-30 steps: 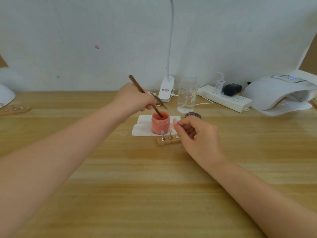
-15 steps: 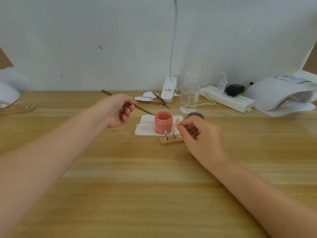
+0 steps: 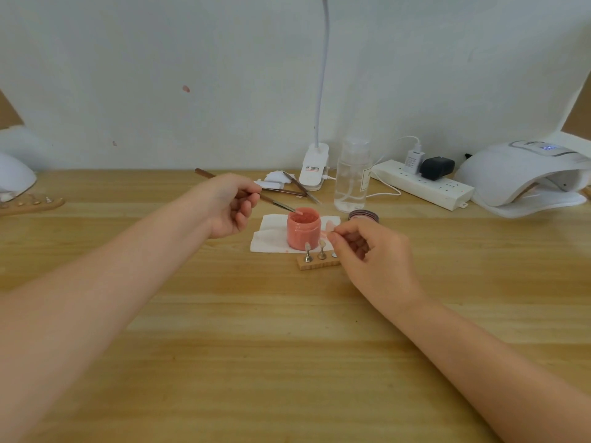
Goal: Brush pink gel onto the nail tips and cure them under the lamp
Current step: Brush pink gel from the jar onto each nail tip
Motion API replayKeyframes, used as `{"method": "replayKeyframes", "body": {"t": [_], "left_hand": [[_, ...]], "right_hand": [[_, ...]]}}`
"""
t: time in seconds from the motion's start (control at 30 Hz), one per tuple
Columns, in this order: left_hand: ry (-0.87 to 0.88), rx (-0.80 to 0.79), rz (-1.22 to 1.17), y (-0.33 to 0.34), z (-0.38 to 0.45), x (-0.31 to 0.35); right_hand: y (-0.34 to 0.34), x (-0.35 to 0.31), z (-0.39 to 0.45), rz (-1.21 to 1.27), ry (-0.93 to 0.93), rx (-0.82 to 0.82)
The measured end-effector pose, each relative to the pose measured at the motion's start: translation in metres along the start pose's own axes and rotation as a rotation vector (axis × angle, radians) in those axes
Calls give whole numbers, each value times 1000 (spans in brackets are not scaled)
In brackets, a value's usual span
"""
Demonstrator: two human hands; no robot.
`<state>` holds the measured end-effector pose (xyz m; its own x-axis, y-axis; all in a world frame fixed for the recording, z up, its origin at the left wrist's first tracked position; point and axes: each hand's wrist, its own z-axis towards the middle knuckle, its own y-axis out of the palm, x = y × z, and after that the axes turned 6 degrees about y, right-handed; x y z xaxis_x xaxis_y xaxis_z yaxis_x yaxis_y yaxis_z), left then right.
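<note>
Left hand (image 3: 228,206) grip pinches the brush (image 3: 275,203) at the jar (image 3: 303,230); right hand (image 3: 371,251) pinches a nail tip (image 3: 329,226).

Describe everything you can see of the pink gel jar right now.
The pink gel jar is a small, squat, round pot, pink all over, plastic by the look of it. It stands upright and open on a white tissue, with pink gel showing at its mouth. The brush, held in the left hand, slants down so its tip meets the jar's left rim. The wooden nail stand sits just in front, and the right hand is beside it.
</note>
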<state>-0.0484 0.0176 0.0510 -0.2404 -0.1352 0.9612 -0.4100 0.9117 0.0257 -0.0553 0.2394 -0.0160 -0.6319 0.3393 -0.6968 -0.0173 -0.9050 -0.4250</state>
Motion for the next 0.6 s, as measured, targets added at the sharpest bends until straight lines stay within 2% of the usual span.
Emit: {"method": "replayKeyframes", "body": {"t": [0.37, 0.6], "left_hand": [[-25, 43, -55, -19, 2, -4], [-42, 9, -106, -9, -2, -7]], "right_hand": [[1, 0, -1, -13, -4, 3], [0, -1, -1, -11, -3, 2]]}}
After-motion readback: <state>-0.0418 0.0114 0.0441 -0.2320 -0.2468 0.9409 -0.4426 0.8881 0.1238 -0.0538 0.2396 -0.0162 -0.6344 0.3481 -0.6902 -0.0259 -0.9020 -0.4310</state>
